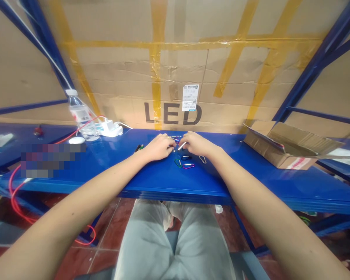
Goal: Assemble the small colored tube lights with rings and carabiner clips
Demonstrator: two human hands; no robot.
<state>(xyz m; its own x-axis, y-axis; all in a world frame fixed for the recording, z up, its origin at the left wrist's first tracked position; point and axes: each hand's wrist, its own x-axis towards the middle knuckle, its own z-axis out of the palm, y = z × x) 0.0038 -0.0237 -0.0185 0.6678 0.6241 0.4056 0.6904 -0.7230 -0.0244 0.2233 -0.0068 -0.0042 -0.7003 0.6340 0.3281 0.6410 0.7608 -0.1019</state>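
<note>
Over the blue table my right hand (196,144) is closed, pinching a silver carabiner (181,146) between its fingertips. Facing it, my left hand (160,147) has its fingers curled together; whatever they hold is too small to make out. Just in front of the hands lie a green carabiner (177,163), a purple-pink carabiner (188,166) and a dark carabiner (186,158). A pale metal carabiner (203,159) rests by my right wrist. Several purple and silver carabiners (175,139) are partly hidden behind my fingers. Dark and green pieces (139,148) lie left of my left hand.
An open cardboard box (291,149) stands on the right of the table (163,179). At left are a water bottle (83,116), a white power strip (110,128) and a red cable (13,186). A large taped cardboard sheet (119,77) rises behind the table.
</note>
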